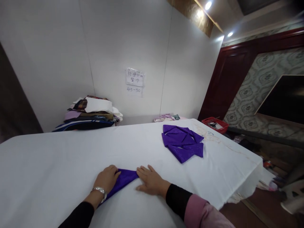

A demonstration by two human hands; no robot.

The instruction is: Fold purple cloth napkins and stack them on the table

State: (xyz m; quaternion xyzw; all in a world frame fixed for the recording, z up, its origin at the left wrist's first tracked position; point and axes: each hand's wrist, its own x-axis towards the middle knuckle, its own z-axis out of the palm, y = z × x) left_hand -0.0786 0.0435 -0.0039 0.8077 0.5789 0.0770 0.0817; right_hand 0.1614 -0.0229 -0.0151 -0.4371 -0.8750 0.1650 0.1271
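Observation:
A folded purple cloth napkin (123, 180) lies on the white-covered table in front of me, narrowing to a point on its right. My left hand (106, 179), with a silver bracelet at the wrist, presses on its left part. The thumb rests on the cloth apart from the fingers, and the hand covers some of the napkin. At the right tip, my right hand (150, 181) lies palm down with fingers spread, the fingertips touching the cloth. Farther right, several folded purple napkins (181, 141) lie in a loose, overlapping group.
The white tablecloth (59, 167) drapes over the table's right edge. A pile of folded clothes (92, 112) sits behind the far edge on the left. More cloth (164, 118) and a red basket (216, 125) are at the back right. A handwritten sign (135, 81) hangs on the wall.

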